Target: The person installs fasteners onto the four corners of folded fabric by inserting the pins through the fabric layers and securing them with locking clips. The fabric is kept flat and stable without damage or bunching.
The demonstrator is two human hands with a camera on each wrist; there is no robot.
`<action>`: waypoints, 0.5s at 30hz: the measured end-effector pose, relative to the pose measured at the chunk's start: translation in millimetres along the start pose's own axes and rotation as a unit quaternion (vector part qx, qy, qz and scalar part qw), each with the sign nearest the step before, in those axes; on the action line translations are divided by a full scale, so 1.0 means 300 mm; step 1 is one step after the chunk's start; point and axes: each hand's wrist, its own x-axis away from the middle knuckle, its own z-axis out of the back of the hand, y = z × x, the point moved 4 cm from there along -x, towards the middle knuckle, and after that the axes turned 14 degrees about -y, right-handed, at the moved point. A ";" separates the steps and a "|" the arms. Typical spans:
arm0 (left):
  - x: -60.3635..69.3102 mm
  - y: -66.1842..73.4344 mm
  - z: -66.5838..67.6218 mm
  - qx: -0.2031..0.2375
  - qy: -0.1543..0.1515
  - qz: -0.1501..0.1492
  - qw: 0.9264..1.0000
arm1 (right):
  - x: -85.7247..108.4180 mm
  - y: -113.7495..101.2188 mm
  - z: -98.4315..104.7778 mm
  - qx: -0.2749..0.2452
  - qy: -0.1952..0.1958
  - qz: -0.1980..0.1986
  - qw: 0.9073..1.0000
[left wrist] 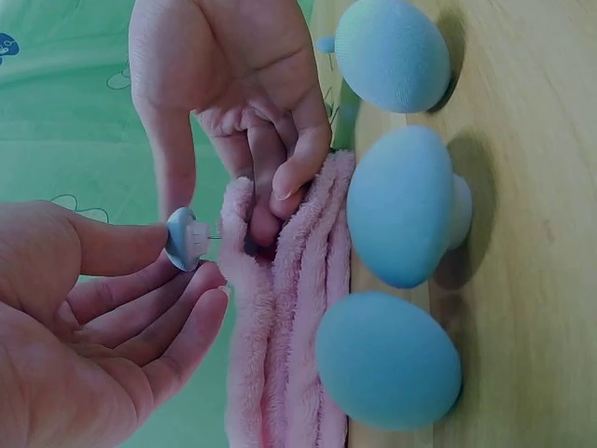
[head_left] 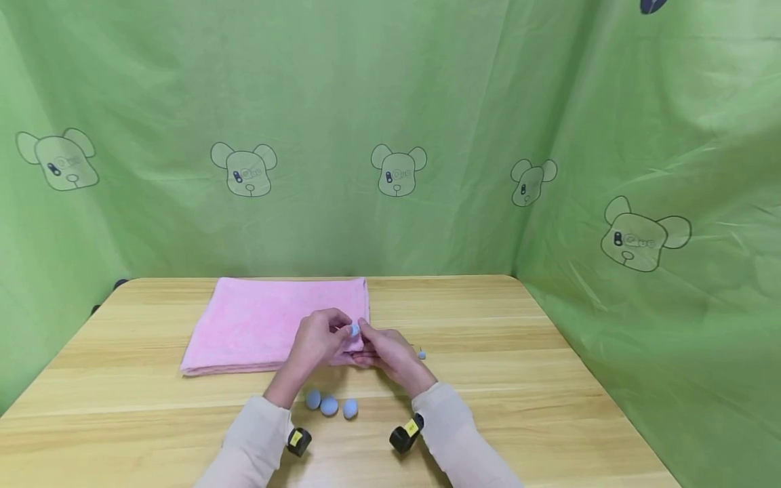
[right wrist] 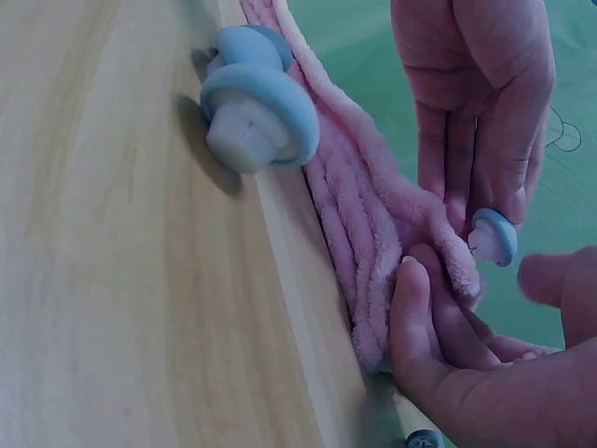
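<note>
"One pin (left wrist: pixel 186 241) in the left hand (head_left: pixel 319 337), is it?"

"Yes, pinched at the very tips of thumb and finger. Its blue cap faces away from the towel (head_left: pixel 256 325); the white base and needle (left wrist: pixel 215 237) stand clear of the grip, pointing at the cloth's edge."

"Has the needle gone in?"

"It comes right up to the top layer, near the corner by the right hand (head_left: pixel 393 356). Whether it has pierced it, I can't tell."

"And that right hand?"

"Its fingers reach into the fold, under that top layer, just across from the pin. The thumb stands apart from them, near the cap. I can't tell whether the fingers clamp the cloth."

"Any others lying about?"

"Three loose pins (head_left: pixel 329 406) on the table (head_left: pixel 518 393), between the forearms and on the near side of the towel. Two are close together, the third slightly to the right. A fourth one (head_left: pixel 422 355) sits just right of the right hand."

"And behind?"

"A green curtain (head_left: pixel 457 237) with bear faces on it."
</note>
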 end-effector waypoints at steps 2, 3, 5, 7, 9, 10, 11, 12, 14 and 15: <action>0.000 -0.002 0.000 -0.001 0.000 -0.004 1.000 | 0.000 -0.001 -0.001 -0.002 -0.004 0.000 1.000; 0.000 -0.004 0.000 -0.003 0.001 -0.004 1.000 | 0.000 -0.003 -0.002 -0.006 -0.007 0.000 1.000; 0.000 -0.006 0.000 -0.008 0.002 -0.008 1.000 | 0.001 -0.004 -0.003 -0.012 -0.011 -0.001 1.000; 0.000 -0.007 0.001 -0.012 0.004 -0.010 1.000 | 0.002 -0.005 -0.005 -0.016 -0.014 -0.001 1.000; 0.000 -0.007 0.001 -0.015 0.004 -0.012 1.000 | 0.004 -0.004 -0.005 -0.016 -0.015 -0.002 1.000; 0.000 -0.007 0.001 -0.015 0.005 -0.014 1.000 | 0.004 -0.004 -0.005 -0.017 -0.014 -0.003 1.000; 0.000 -0.007 0.001 -0.014 0.004 -0.014 1.000 | 0.003 -0.003 -0.005 -0.017 -0.013 -0.003 1.000; 0.000 -0.006 0.001 -0.014 0.004 -0.015 1.000 | 0.002 -0.002 -0.004 -0.018 -0.011 -0.002 1.000; 0.000 -0.007 0.000 -0.012 0.003 -0.014 1.000 | -0.001 0.001 -0.003 -0.019 -0.008 0.001 1.000; 0.001 -0.007 -0.001 -0.012 0.002 -0.013 1.000 | -0.003 0.002 -0.002 -0.020 -0.006 0.002 1.000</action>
